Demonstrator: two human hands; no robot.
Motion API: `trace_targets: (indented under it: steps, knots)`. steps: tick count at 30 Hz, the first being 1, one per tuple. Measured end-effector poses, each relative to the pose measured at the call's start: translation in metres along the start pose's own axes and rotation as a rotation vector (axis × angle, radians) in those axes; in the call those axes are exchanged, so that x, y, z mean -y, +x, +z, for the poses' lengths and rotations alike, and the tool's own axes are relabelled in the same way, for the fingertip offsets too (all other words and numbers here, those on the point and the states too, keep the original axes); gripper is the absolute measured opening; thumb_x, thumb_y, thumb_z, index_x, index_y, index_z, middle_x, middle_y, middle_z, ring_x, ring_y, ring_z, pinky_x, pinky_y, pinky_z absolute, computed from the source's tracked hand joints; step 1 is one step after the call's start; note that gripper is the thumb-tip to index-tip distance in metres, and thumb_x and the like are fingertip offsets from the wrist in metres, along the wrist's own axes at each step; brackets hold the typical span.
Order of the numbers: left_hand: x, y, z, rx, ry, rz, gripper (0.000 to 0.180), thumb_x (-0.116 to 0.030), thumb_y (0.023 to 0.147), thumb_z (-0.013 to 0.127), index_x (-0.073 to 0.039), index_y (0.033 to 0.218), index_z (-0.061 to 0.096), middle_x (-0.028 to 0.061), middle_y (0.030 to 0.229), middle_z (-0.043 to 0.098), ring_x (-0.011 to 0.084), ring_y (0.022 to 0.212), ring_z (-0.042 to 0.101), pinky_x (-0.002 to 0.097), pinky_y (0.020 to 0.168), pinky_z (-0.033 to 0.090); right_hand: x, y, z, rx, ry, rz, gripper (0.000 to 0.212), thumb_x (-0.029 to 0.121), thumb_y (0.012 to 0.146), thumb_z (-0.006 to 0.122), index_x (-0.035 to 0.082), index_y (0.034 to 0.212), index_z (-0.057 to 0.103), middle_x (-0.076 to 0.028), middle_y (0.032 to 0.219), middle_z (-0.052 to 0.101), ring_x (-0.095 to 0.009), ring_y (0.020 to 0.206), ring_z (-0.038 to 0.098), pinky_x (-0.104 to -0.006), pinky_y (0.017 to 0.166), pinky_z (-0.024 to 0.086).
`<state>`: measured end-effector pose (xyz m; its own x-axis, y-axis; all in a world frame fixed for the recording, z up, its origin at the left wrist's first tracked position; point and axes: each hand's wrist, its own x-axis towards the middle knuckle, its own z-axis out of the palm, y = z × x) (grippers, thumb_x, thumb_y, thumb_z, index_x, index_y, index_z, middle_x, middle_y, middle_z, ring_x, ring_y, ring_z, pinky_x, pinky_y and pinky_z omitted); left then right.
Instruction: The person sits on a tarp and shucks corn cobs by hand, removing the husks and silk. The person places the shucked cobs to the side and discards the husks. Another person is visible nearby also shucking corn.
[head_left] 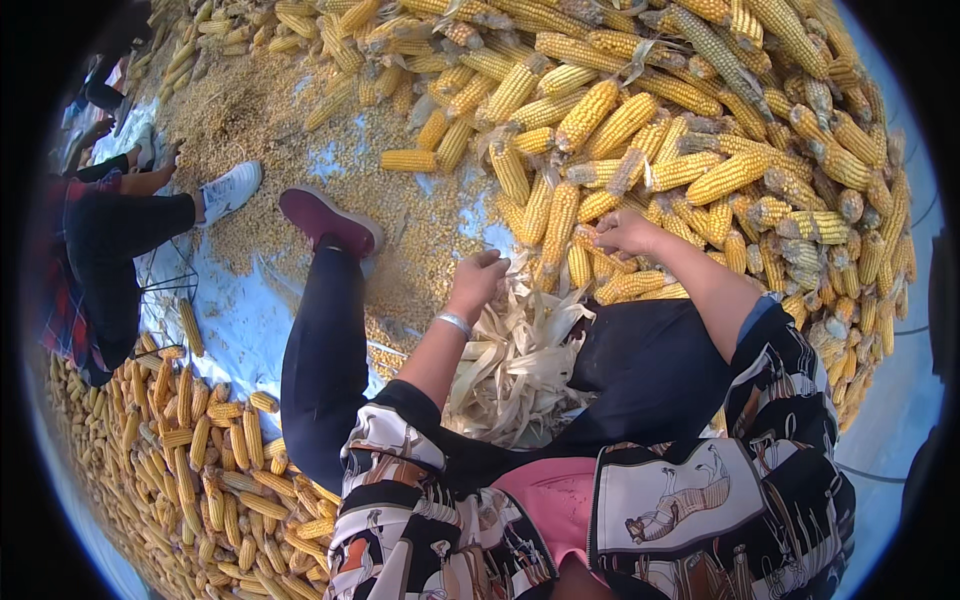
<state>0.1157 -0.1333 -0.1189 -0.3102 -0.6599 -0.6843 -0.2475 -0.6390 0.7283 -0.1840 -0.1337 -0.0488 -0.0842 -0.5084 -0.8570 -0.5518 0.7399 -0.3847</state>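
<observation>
Over the loose dry husks (520, 355) between my legs, my left hand (477, 284) has its fingers curled together. A pale wisp of husk shows beside its fingertips, but I cannot make out what the fingers hold. To the right, my right hand (626, 235) is at the near edge of a big heap of yellow corn cobs (725, 177). Its fingers are bent and slightly apart, with no cob plainly in them. Just below that hand lies a cob (632, 287); another cob (560, 222) stands upright between the two hands.
Loose kernels (400, 225) cover the sheet (245, 310) ahead and left. More cobs (250, 490) are heaped at the lower left. Another person's leg (135, 215) and white shoe (232, 190) are at the left. My maroon shoe (325, 220) rests among the kernels.
</observation>
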Motion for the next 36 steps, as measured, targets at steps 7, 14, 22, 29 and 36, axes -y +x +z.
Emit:
trace_targets:
  steps: [7, 14, 22, 29, 36]
  knots:
    - [-0.057, 0.145, 0.048, -0.322, 0.131, 0.261, 0.045, -0.018, 0.075, 0.076, 0.004, 0.112, 0.062, 0.0148, 0.103, 0.070, 0.0223, 0.090, 0.068, 0.0342, 0.078, 0.052, 0.016, 0.077, 0.043, -0.187, -0.186, 0.063, 0.056, 0.043, 0.080, 0.073, -0.004, 0.109, 0.061, -0.022, 0.103, 0.067, -0.032, 0.094, 0.066, -0.0410, 0.085, 0.052]
    - [-0.054, 0.143, 0.013, -0.159, -0.453, 0.232, 0.030, -0.017, 0.084, 0.069, 0.002, 0.107, 0.061, 0.0089, 0.095, 0.067, 0.0177, 0.081, 0.065, 0.0334, 0.069, 0.052, 0.056, 0.072, 0.037, -0.314, -0.303, 0.270, 0.059, 0.056, 0.077, 0.070, 0.003, 0.105, 0.070, -0.017, 0.108, 0.068, -0.032, 0.101, 0.066, -0.0402, 0.085, 0.053]
    - [-0.033, 0.109, 0.034, 0.194, -0.029, 0.165, 0.051, -0.026, 0.080, 0.077, 0.002, 0.118, 0.058, 0.0092, 0.106, 0.068, 0.0158, 0.091, 0.064, 0.0303, 0.085, 0.050, 0.045, 0.073, 0.051, -0.398, -0.386, 0.183, 0.051, 0.048, 0.078, 0.071, 0.003, 0.101, 0.070, -0.019, 0.105, 0.068, -0.033, 0.100, 0.066, -0.0417, 0.085, 0.052]
    - [-0.031, 0.106, 0.042, 0.337, -0.364, -0.162, 0.053, -0.036, 0.086, 0.070, 0.001, 0.121, 0.057, 0.0118, 0.112, 0.065, 0.0206, 0.099, 0.064, 0.0333, 0.087, 0.051, 0.020, 0.080, 0.041, -0.279, 0.044, 0.032, 0.051, 0.038, 0.079, 0.074, -0.003, 0.108, 0.064, -0.021, 0.108, 0.067, -0.032, 0.101, 0.065, -0.0419, 0.086, 0.051]
    - [-0.001, -0.013, 0.028, 0.213, -1.150, -0.078, 0.062, -0.057, 0.088, 0.051, 0.000, 0.109, 0.058, 0.0236, 0.112, 0.060, 0.0401, 0.100, 0.061, 0.0548, 0.089, 0.051, 0.029, 0.018, 0.023, 0.241, 0.642, -0.180, 0.044, 0.047, 0.082, 0.065, 0.015, 0.111, 0.061, -0.004, 0.101, 0.064, -0.017, 0.098, 0.057, -0.0395, 0.086, 0.045]
